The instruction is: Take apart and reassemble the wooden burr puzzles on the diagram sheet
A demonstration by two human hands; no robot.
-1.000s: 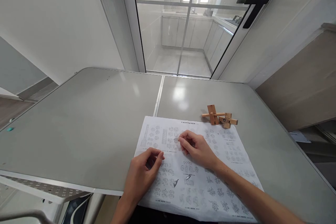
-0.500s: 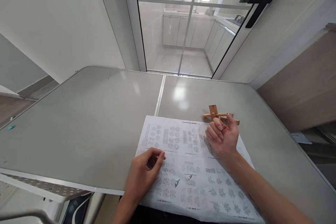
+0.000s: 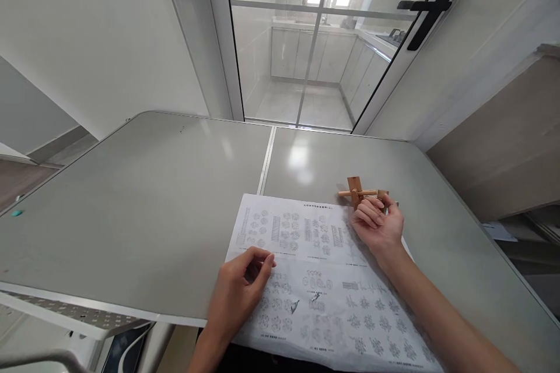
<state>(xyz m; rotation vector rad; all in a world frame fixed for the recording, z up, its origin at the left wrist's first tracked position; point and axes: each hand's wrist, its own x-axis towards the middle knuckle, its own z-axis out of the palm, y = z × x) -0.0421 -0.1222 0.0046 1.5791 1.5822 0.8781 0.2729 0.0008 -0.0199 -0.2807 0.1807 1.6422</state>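
A large white printed sheet [image 3: 324, 326], covered in rows of small line drawings, lies creased on the table. My left hand [image 3: 242, 285] rests at its left edge, thumb and forefinger pressed together; whatever they pinch is too small to make out. Over the sheet's upper right corner is my right hand [image 3: 378, 221], palm turned up and fingers curled closed. Just behind those fingertips stands a small wooden device [image 3: 355, 189] with a thin rod and flat blocks, partly covered by the hand. Whether the fingers touch it or hold something, I cannot tell.
Two small dark, silvery bits or tears [image 3: 294, 306] show on the sheet. The grey table [image 3: 153, 204] has a pale seam [image 3: 266, 157] across it. A teal scrap [image 3: 16, 213] lies at the far left. Beyond the table is a glass door [image 3: 289, 58] with a black handle [image 3: 437, 9].
My right hand has moved a little to the right, still curled, and covers more of the wooden device's right end. My left hand has stayed in place.
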